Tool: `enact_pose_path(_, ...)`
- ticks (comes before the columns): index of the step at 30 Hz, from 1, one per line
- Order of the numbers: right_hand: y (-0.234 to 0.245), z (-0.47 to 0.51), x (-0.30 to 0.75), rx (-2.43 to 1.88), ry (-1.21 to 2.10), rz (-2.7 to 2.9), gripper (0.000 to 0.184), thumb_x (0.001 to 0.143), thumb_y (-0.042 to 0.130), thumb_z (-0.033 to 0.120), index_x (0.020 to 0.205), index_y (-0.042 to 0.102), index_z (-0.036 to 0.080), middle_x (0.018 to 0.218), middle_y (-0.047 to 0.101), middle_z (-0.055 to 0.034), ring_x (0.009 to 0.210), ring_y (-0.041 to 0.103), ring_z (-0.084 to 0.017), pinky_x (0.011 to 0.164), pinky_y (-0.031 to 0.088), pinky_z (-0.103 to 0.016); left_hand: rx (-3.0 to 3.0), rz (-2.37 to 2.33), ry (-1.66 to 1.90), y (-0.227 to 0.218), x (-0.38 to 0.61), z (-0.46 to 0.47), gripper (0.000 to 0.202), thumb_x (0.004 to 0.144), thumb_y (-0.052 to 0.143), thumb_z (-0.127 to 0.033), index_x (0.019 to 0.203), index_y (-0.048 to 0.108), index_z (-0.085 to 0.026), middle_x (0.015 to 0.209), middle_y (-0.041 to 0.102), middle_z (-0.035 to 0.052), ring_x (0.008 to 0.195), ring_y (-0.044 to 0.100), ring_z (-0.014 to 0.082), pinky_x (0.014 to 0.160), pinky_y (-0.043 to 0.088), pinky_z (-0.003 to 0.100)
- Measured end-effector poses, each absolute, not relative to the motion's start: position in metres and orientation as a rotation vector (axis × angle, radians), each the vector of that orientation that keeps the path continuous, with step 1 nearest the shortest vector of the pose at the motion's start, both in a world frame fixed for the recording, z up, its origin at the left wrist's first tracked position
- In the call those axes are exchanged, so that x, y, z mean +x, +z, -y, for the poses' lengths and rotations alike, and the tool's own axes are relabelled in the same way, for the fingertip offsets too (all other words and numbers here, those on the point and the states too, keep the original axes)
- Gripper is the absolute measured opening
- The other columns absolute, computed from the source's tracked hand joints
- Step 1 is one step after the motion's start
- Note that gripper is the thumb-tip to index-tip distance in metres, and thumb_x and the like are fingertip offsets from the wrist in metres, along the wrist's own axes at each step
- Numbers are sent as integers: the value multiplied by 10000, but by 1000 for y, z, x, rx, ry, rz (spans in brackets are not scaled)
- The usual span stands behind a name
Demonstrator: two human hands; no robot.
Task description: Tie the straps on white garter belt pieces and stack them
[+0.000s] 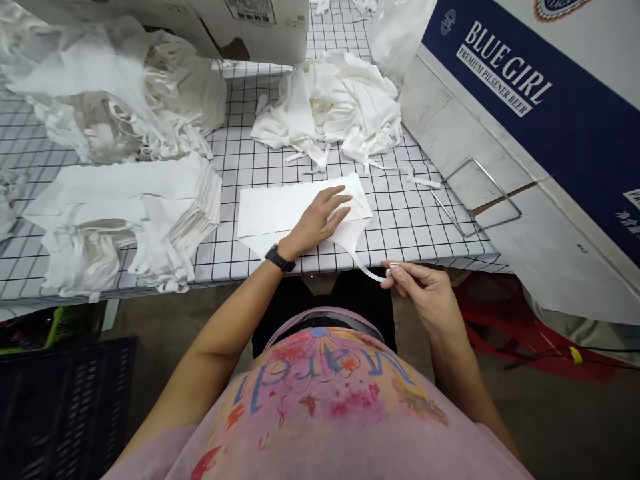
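A flat white fabric piece (280,205) with a thin strap lies near the table's front edge. My left hand (323,217), with a dark watch on its wrist, rests on it with the fingers spread. Past the table edge, my right hand (417,283) pinches the end of the white strap (367,268), which curves out from the fabric's lower right corner. A small whitish bit shows at those fingertips, too small to make out. Left of the piece, a neat stack of similar white fabric pieces (125,187) has straps hanging at the front.
A loose white fabric heap (340,100) lies behind on the checked tablecloth (235,150). More bundled white fabric (120,87) is at the back left. A blue and white beer carton (480,133) stands right, near a bent wire frame (493,200). Another carton (270,33) stands behind.
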State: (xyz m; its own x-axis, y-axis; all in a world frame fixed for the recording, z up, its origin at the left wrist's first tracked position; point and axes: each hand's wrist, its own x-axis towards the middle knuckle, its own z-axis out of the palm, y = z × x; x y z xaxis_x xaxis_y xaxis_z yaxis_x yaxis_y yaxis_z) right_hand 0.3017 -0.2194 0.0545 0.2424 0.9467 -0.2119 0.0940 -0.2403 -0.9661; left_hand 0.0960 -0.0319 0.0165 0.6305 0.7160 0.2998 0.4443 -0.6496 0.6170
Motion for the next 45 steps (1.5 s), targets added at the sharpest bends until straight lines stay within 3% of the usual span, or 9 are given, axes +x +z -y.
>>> enact_pose_path(3,49,208,296,-1591,1030,1046,210,868,791,418,979,851,250,828,761,-36,806,680,-175,797,558,-314,2327,-1029,804,23,84,34,303,1057,493,-368,1239,669,-200,1346,653,104,1296,569,234,1115,488,439)
enact_pose_path(6,47,199,292,-1606,931,1102,199,836,814,421,931,847,249,867,735,-42,807,647,-175,731,535,-308,2346,-1085,748,25,74,40,239,1030,536,-320,1158,701,-203,1227,693,87,1204,594,244,1050,520,446)
enact_pose_path(12,49,180,282,-1660,1131,970,325,874,756,508,879,782,184,793,751,-58,610,559,-125,605,500,-265,2316,-1058,754,26,68,53,191,1005,560,-238,1112,712,-193,1166,702,92,1141,595,239,1000,542,440)
enact_pose_path(20,39,155,273,-1644,1196,1112,426,829,745,593,876,737,170,768,724,-68,711,690,-187,641,578,-249,2223,-1012,837,28,72,64,190,966,605,-217,1112,719,-177,1188,713,133,1148,623,263,1023,538,455)
enact_pose_path(25,22,150,280,-1676,1110,1152,434,849,714,609,923,756,184,778,734,-68,746,715,-208,678,603,-231,1785,-1242,1056,42,47,67,148,936,664,-265,1060,746,-259,1087,757,72,1066,692,247,974,562,432)
enact_pose_path(30,10,148,285,-1655,1179,1191,464,833,707,647,913,769,194,768,733,-65,742,730,-222,666,611,-218,1748,-1248,1055,38,31,76,115,895,688,-249,970,773,-267,1027,765,66,1040,697,264,941,570,455)
enact_pose_path(34,3,148,284,-1650,1216,1194,478,827,702,662,907,767,195,768,742,-72,759,745,-239,674,619,-223,1603,-1257,1058,36,33,74,153,901,709,-327,1025,779,-268,1097,750,77,1020,703,249,946,583,440)
enact_pose_path(40,5,155,278,-1708,1155,1108,504,837,683,683,961,763,202,818,766,-71,850,771,-267,748,640,-250,1076,-1125,1243,78,17,34,557,831,823,-456,1287,638,-195,1249,730,131,1043,735,219,987,582,406)
enact_pose_path(45,7,152,278,-1750,1120,1076,513,819,697,692,963,774,206,837,788,-74,856,781,-284,745,650,-270,929,-1022,1264,117,-1,-2,587,810,760,-672,1012,696,-124,1060,773,150,870,774,236,846,616,380)
